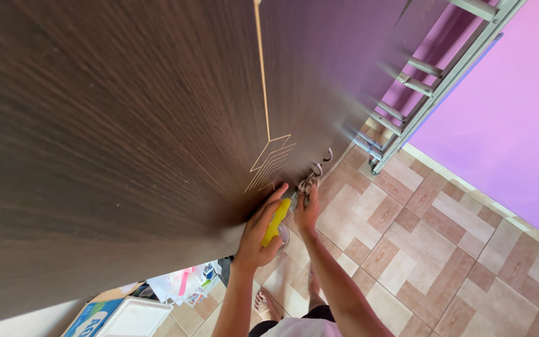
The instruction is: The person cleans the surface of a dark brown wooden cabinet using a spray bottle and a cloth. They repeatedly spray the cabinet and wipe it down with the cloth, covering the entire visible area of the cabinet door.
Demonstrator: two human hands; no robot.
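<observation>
Looking down from the head camera, a tall dark brown wood-grain door (126, 125) fills the left and middle of the picture, with a thin gold inlay line (262, 68) running down it and ending in a fan of gold strokes near the hands. Both bare arms reach up from the near edge to the door's edge.

The left hand (262, 234) is wrapped around the yellow handle of a screwdriver (276, 221); its fingers are curled tight about the handle and the thumb lies along it, pointing at the door. The tool's metal shaft runs on toward the door edge, where its tip is too small to make out.

The right hand (307, 211) sits just to the right of the left one, touching the door edge, with its fingers pressed together around a small metal door fitting (310, 182). Just beyond, two curved metal pieces (323, 159) stick out of the door edge; their exact shape is unclear.

Far right, a grey metal ladder (432, 75) leans against a purple wall (506, 112). The floor (444, 249) is laid in beige and reddish-brown tiles in a square pattern. One bare foot (268, 306) stands on the tiles below the arms. At the near left, under the door, lie a white box lid (135, 317), a blue carton (92, 318) and a heap of papers (185, 284).
</observation>
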